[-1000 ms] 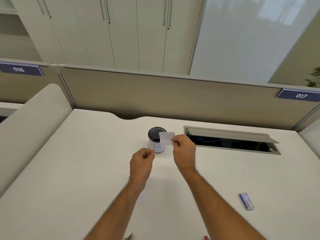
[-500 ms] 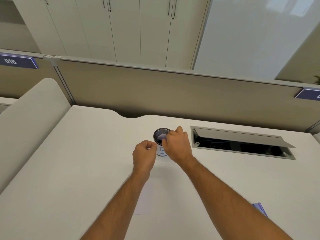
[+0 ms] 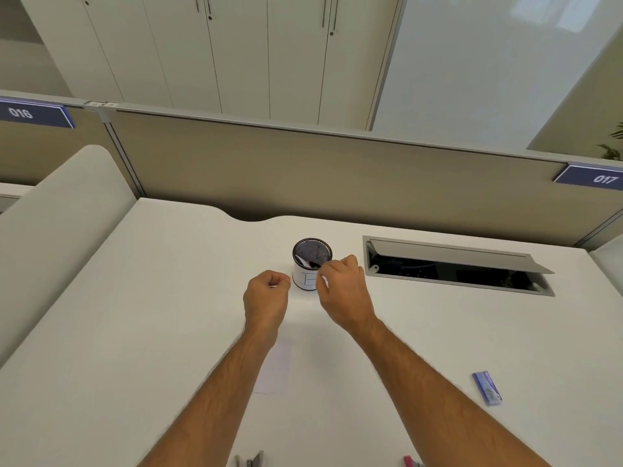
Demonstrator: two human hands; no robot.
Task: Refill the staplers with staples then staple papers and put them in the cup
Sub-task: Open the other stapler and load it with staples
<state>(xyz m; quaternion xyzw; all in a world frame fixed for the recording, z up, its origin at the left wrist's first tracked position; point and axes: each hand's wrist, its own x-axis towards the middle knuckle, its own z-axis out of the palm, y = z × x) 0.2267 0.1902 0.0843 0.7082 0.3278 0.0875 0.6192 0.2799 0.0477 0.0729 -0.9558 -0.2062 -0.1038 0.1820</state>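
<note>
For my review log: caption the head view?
Both hands beside the cup, paper inside it.

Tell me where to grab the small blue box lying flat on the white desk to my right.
Pinch the small blue box across its two long sides, coming straight down from above with the right hand. It lies flat on the white desk with bare surface all round, and it is long and narrow, so the short span probably suits a thumb-and-finger pinch.
</note>
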